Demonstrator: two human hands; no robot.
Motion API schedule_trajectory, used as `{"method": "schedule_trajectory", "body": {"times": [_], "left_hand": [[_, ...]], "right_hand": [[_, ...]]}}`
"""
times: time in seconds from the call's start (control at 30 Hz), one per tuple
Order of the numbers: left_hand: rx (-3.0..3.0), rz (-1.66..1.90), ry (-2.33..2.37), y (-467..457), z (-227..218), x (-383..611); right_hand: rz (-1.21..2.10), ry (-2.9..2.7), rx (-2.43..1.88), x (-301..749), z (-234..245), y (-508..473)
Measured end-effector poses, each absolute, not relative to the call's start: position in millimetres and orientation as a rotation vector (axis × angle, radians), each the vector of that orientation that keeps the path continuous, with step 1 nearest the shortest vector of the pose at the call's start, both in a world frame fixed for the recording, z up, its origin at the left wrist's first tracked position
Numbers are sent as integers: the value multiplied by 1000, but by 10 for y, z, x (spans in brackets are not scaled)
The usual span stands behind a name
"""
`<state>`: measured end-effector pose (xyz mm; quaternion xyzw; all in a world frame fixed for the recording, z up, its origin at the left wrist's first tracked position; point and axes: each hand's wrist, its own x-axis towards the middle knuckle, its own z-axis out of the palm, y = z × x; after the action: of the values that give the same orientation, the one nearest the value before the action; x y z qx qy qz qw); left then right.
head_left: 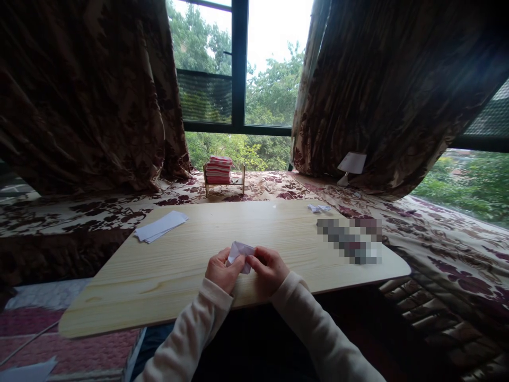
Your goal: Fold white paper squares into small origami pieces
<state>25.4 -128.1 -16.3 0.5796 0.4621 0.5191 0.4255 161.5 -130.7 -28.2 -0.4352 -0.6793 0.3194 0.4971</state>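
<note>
A small piece of folded white paper (240,249) is held up just above the near edge of the wooden table (191,270). My left hand (224,269) grips its left side, thumb pressed on the front. On the right side, the thumb and fingers of my right hand (270,269) pinch the same paper. Creases and angled flaps show on it; its lower part is partly covered by my fingers. To the far left on the tabletop lies a small stack of white paper strips (161,227). Near the far right edge sits a small folded paper piece (319,208).
A blurred-out patch (350,241) covers something on the table's right. Beyond the table, a small rack (225,184) holds red-and-white folded cloths (218,170) on the floral-covered ledge. A white lamp (352,163) stands further right. Patterned curtains (99,95) frame the window.
</note>
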Motion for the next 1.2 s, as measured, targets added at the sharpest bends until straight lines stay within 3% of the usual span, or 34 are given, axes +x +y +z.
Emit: {"method": "schedule_trajectory", "body": {"times": [1.2], "left_hand": [[1189,1404,1139,-1295,-116,288]], "right_hand": [[894,-1477,-993,1622,-219,-1311]]}}
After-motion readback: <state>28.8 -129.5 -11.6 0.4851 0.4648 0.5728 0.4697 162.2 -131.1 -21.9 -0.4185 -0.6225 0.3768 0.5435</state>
